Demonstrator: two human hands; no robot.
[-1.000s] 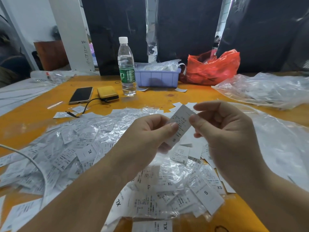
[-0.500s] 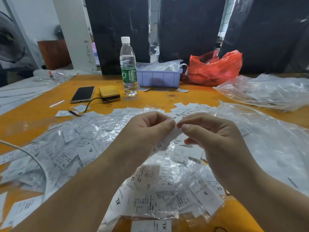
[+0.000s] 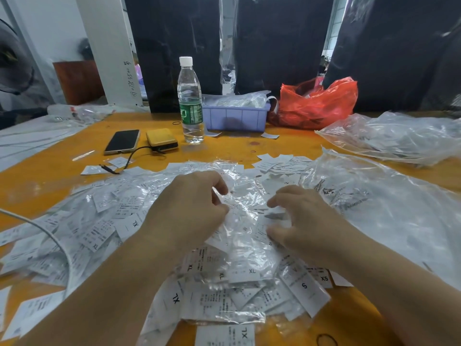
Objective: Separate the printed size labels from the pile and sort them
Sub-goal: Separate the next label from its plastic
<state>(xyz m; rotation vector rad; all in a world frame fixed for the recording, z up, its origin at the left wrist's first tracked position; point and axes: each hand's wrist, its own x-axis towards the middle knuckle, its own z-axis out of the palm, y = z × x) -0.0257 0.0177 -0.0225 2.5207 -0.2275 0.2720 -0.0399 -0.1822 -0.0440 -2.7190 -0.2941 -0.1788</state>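
A wide pile of white printed size labels (image 3: 104,228), marked XL, S and XS, covers the near half of the orange table (image 3: 249,146), mixed with crumpled clear plastic film (image 3: 245,221). My left hand (image 3: 184,208) hovers low over the pile's middle, fingers curled and apart, its fingertips at the film. My right hand (image 3: 306,226) is beside it with thumb and fingers spread over the labels. Neither hand holds a label. A small loose group of labels (image 3: 279,163) lies just beyond the pile.
At the back stand a water bottle (image 3: 190,101), a purple bin (image 3: 235,118) and a red plastic bag (image 3: 316,106). A phone (image 3: 122,141) and yellow power bank (image 3: 161,139) lie back left. Clear bags (image 3: 399,138) fill the right; a white cable (image 3: 50,236) crosses the left.
Both hands held one label up between them a second ago. They have dropped down onto the pile, the label is out of their grip, and the fingers have spread.
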